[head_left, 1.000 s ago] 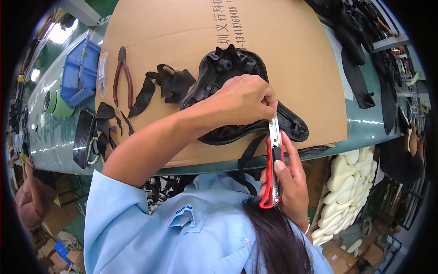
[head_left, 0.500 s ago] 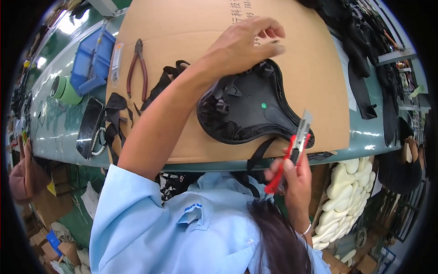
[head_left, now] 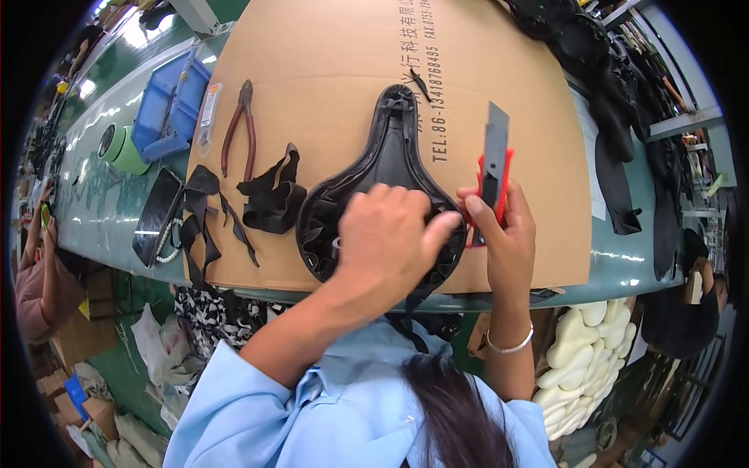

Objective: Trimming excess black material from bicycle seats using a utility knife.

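A black bicycle saddle (head_left: 386,160) lies upside down on a brown cardboard sheet (head_left: 328,62), its narrow nose pointing away from me. My left hand (head_left: 390,238) rests on the saddle's wide rear end, fingers curled over its underside. My right hand (head_left: 503,230) is just right of the saddle and grips a red utility knife (head_left: 491,168) upright, its grey blade extended and pointing away from me.
Red-handled pliers (head_left: 238,125), black strap scraps (head_left: 269,195) and a black phone (head_left: 156,214) lie left of the saddle. A blue bin (head_left: 172,105) and green tape roll (head_left: 121,148) sit on the green bench. Black parts (head_left: 616,101) are piled at right. Another person (head_left: 39,273) is at far left.
The saddle has been turned so its nose points away from me. My left hand came back from the far side onto its rear end. My right hand raised the knife beside it.
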A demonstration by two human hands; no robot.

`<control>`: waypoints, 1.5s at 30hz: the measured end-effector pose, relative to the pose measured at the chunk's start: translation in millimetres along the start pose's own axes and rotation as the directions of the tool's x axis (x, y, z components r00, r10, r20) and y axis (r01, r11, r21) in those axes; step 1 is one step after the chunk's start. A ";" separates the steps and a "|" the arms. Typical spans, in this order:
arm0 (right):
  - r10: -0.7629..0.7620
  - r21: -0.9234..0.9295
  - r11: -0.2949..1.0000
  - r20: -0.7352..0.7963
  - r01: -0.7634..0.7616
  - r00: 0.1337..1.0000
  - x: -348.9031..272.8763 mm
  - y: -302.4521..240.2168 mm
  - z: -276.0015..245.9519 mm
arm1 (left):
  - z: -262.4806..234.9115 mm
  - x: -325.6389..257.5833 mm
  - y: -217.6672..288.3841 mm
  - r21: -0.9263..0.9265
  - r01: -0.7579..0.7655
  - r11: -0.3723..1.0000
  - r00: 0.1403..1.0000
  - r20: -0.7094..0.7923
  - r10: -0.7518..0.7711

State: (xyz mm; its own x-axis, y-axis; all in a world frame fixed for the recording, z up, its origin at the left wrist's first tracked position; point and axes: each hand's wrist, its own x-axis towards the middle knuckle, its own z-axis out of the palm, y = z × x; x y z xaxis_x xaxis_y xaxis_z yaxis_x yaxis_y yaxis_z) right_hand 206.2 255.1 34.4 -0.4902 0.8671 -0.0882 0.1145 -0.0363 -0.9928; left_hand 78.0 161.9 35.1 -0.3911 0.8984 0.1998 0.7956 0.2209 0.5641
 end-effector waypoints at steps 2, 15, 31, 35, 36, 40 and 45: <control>0.030 0.025 0.999 -0.046 -0.029 0.998 -12.2 -0.9 -6.6 | 14.4 2.2 2.8 -0.092 0.046 0.995 0.998 0.040 -0.043; -0.098 -0.851 0.287 0.431 0.440 0.897 -63.8 -43.2 -42.4 | 25.4 -11.7 -6.2 -0.468 -0.050 0.882 0.996 -0.091 0.008; -0.290 -0.875 0.387 0.184 0.291 0.939 -56.1 -8.0 -35.0 | -12.1 -6.3 -11.6 -0.851 0.119 0.512 0.991 0.129 -0.016; -0.274 -0.822 0.403 0.310 0.401 0.910 -5.2 -17.7 -51.3 | -15.0 58.6 -6.3 -0.077 -0.282 0.956 0.941 0.171 0.291; -0.283 -0.818 0.408 0.309 0.405 0.908 3.6 -18.4 -54.0 | -19.1 73.8 -1.8 0.226 -0.384 0.895 0.893 0.337 0.298; -0.084 -0.667 0.705 0.258 0.241 0.962 20.4 -16.4 -56.9 | -8.5 131.9 -21.8 -0.041 -0.653 0.757 0.669 0.437 0.601; -0.139 -0.479 0.858 0.135 0.187 0.981 -14.9 7.9 -29.9 | -8.4 149.2 -22.9 -0.538 0.472 0.699 0.787 0.614 -0.059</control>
State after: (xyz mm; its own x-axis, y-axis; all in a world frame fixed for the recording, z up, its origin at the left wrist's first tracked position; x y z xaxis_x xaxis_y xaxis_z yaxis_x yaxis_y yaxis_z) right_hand 240.3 256.8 30.3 -0.6132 0.7889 0.0404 0.4201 0.3690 -0.8291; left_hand -2.5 287.7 58.8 -0.0711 0.9273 -0.3676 0.1225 0.3738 0.9194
